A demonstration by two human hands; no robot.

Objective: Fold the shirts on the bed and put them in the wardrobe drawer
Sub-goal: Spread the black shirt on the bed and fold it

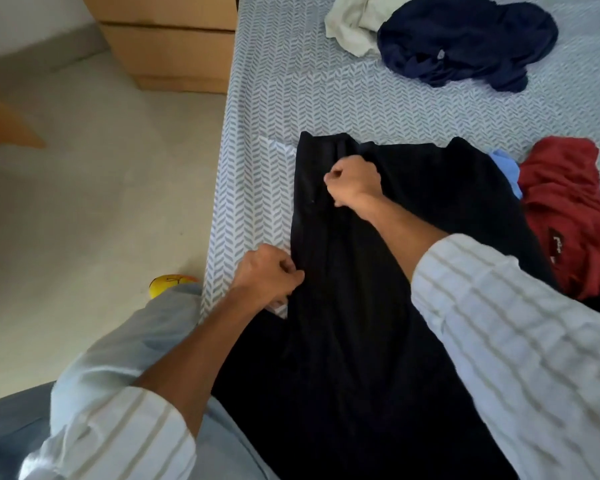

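Since both sets of fingers are curled tight into the cloth, this reads to me as the person lining up a lengthwise fold on the black shirt (378,271). The left hand (269,277) pinches the shirt's left edge, nearer the body, and the right hand (354,181) pinches a ridge of fabric farther up, close to what looks like the collar end. Holding two spots along the same edge probably keeps the fold line straight while it gets carried across.

The shirt lies flat under both hands on the bed (257,188), hanging toward the person's legs, so it has a firm surface to be smoothed on. Just right of the right hand a bit of light blue cloth (506,168) pokes out from under the black one, and past that is a crumpled red shirt (575,209). Well beyond the fingertips, at the far end, sit a navy shirt (471,39) and a cream garment (354,22), touching each other, still unfolded.

Off to the left of the left hand, past the mattress edge, stands the wooden drawer unit (174,43), presumably where these end up.
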